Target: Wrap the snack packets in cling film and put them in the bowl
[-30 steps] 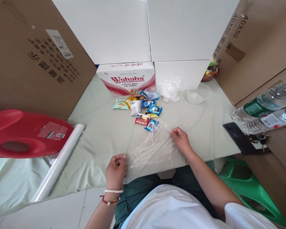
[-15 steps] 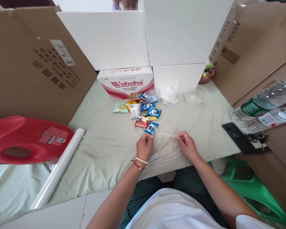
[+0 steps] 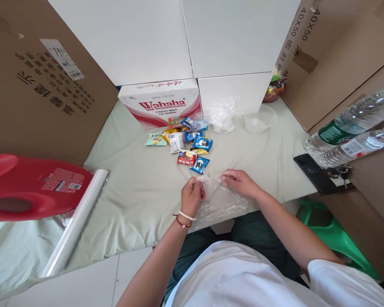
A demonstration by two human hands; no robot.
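A clear plastic bag (image 3: pixel 225 200) hangs between my two hands at the front edge of the table. My left hand (image 3: pixel 192 194), with beads at the wrist, is closed on the bag's upper left edge. The fingers of my right hand (image 3: pixel 237 181) pinch its upper right edge. Just beyond the bag lies a pile of small wrapped snacks. Nearest are a blue snack packet (image 3: pixel 199 164) and a red snack packet (image 3: pixel 187 157); a white packet (image 3: pixel 176 143) and a pale green packet (image 3: pixel 156 139) lie farther back.
Behind the snacks stand a Wahaba-labelled water carton (image 3: pixel 161 104), crumpled clear plastic (image 3: pixel 222 116) and a clear bowl (image 3: pixel 259 121). To the right are water bottles (image 3: pixel 348 128), a phone (image 3: pixel 314 172) and keys. At left are a red jug (image 3: pixel 35 187) and a white roll (image 3: pixel 77 221).
My right hand has moved left, closer to my left hand, so the bag's top edge is drawn together between them. The camera view has tilted down slightly.
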